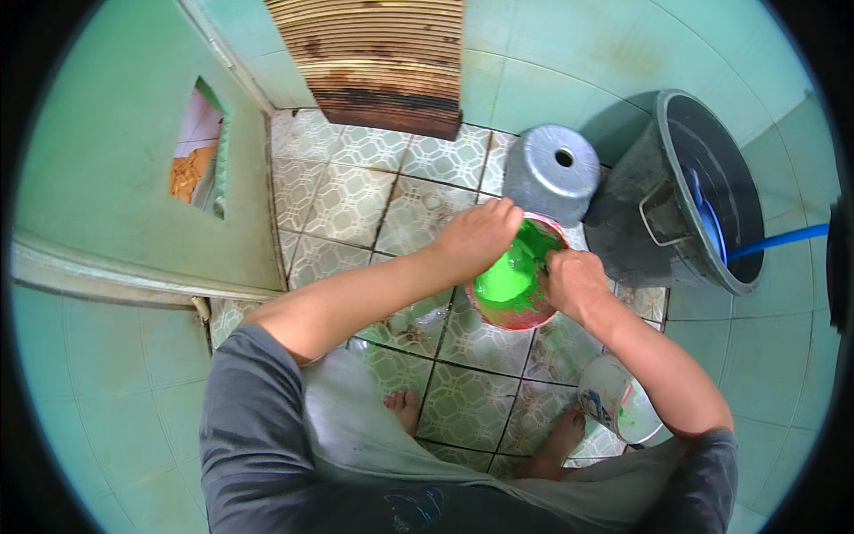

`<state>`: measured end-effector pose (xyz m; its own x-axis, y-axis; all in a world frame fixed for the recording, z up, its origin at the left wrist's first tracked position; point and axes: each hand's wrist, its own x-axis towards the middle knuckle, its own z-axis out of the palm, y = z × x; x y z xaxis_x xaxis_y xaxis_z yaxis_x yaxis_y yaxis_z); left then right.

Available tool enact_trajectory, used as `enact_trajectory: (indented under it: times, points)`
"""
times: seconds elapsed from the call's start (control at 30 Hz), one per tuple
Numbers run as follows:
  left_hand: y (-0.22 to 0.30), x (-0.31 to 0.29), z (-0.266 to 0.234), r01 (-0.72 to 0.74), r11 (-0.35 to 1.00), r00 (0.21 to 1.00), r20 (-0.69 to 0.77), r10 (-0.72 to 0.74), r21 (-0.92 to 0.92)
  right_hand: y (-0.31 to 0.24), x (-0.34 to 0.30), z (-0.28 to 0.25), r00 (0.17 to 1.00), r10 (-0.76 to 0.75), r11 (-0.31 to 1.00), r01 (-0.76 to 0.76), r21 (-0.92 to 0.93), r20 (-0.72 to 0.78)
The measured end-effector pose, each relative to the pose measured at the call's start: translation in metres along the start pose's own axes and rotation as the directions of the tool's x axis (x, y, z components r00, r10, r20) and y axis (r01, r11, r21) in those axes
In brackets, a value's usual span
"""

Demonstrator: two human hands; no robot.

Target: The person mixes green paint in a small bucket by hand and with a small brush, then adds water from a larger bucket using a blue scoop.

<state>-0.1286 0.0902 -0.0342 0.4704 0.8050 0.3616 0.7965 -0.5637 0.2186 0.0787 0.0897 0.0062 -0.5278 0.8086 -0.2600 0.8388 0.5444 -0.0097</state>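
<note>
Between my hands is a small bucket (519, 318) with a pink-red rim, tilted so its inside shows. Bright green liquid paint (507, 278) lies in it, and darker green smears coat the inner wall. My left hand (485, 233) is closed on the far left part of the rim. On the right side, my right hand (576, 278) is curled over the rim with its fingertips at the green-smeared inner wall. Whether those fingertips pinch anything else is hidden.
An upturned grey metal pot (553, 169) with a hole stands just beyond. At right is a big dark bin (636, 218) with a blue-handled thing (778, 238) inside. A white paint-spotted bucket (605, 392) lies by my right foot. A ribbed brown panel (382, 62) leans at the far wall; a green door (116, 178) is left.
</note>
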Motion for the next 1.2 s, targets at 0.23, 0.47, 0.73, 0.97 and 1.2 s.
enact_trajectory:
  times: [0.23,0.47,0.73,0.97,1.2]
  points:
    - [0.006,-0.001,0.001,-0.002,0.995,0.997,-0.072,-0.006,-0.104,-0.010,-0.005,-0.001,0.971,0.056,0.991,-0.083,0.108,0.233]
    - [0.000,-0.005,0.004,-0.002,0.989,0.997,-0.079,-0.010,-0.151,-0.022,-0.001,0.016,0.965,0.093,0.899,-0.188,0.395,0.247]
    - [-0.001,-0.004,0.005,-0.027,0.990,0.993,-0.114,0.011,-0.136,-0.023,0.012,0.029,0.954,0.194,0.701,-0.299,0.648,0.230]
    - [-0.004,-0.005,0.001,-0.035,0.985,0.991,-0.137,0.012,-0.168,-0.018,0.014,-0.002,0.978,0.119,0.809,-0.195,0.554,0.170]
    - [-0.009,-0.006,0.001,-0.040,0.987,0.991,-0.133,0.020,-0.155,-0.020,-0.002,0.006,0.972,-0.132,0.959,0.075,0.273,0.196]
